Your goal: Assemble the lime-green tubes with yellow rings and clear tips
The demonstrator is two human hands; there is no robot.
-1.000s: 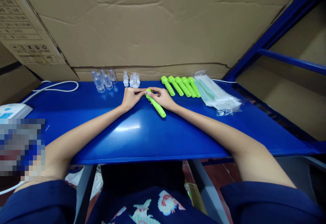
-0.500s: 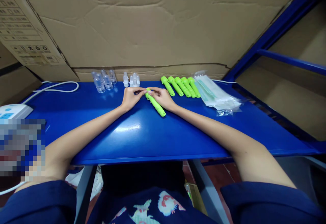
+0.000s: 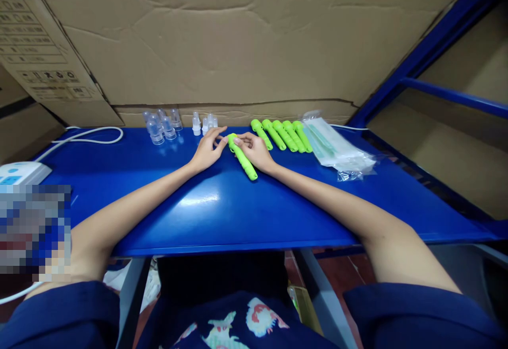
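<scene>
The right hand (image 3: 257,154) holds a bright green wand (image 3: 245,163) near its wider upper end, thumb on the near face and fingers curled behind it. The wand slants over the middle of the counter (image 3: 238,216), its head pointing away from the person and its narrow tail towards the near edge, to the right. Whether the tail touches the surface cannot be told.

The left hand (image 3: 205,154) is just left of the wand's head. Its fingers are parted wide from the thumb and grip nothing visible; the thumb tip points at the head, and contact there cannot be confirmed.

Behind the left fingers stand small clear-topped white pieces (image 3: 196,125), some partly hidden by the hand. Further left is a group of clear domed cylinders (image 3: 154,131), upright. Right of the right hand, five matching green wands (image 3: 286,137) lie side by side, heads to the back. Next to them lies a clear plastic packet (image 3: 341,148) with white and pale green contents. A white power strip (image 3: 24,173) sits at the left end. Cardboard (image 3: 238,47) lines the back.
</scene>
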